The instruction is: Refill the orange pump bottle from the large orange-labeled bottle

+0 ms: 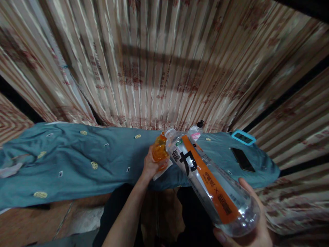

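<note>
My right hand (250, 223) is wrapped round the base of a large clear plastic bottle (210, 181) with an orange and white label. The bottle is tilted, its open neck pointing up and left. My left hand (151, 166) grips a small orange bottle (159, 148) together with a bit of white paper or cloth. The small bottle's mouth sits right beside the big bottle's neck. Both are held over the near edge of a surface covered by a teal cloth (84, 161).
A small clear bottle with a black cap (196, 130) stands behind the big bottle. A black phone (243, 159) and a light-blue digital timer (243, 137) lie on the cloth's right end. Striped patterned curtains (154, 61) hang close behind.
</note>
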The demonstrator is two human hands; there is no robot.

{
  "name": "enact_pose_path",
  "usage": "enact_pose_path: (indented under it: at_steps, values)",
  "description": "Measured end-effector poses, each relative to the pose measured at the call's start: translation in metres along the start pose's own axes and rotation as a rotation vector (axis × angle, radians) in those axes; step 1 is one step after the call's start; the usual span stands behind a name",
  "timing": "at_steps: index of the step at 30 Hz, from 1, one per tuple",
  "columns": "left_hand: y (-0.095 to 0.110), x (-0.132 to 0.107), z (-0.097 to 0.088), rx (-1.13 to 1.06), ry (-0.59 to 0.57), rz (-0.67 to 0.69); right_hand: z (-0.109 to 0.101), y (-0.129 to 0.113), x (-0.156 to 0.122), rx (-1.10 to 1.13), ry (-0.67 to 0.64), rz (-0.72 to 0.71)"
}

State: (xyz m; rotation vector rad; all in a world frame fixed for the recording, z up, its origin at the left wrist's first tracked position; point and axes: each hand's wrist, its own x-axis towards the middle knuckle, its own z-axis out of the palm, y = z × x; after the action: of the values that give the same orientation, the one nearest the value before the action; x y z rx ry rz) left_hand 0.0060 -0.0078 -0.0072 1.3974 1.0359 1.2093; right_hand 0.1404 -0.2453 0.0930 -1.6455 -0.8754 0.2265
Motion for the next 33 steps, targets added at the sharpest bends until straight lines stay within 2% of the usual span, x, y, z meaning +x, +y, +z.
enact_pose_path:
  at_steps: [17, 23, 33]
  values:
    - [0.0046, -0.0003, -0.0013, 0.021, -0.008, -0.021, 0.0060, -0.0046, -0.0014, 0.087, 0.013, 0.051]
    - [0.0017, -0.0003, -0.0004, -0.002, -0.003, -0.005, 0.0043, -0.0032, -0.0006, -0.004, 0.017, -0.012]
    - [-0.0039, 0.0017, -0.0012, -0.017, -0.013, 0.006, 0.0022, -0.0023, 0.0013, -0.023, -0.004, -0.001]
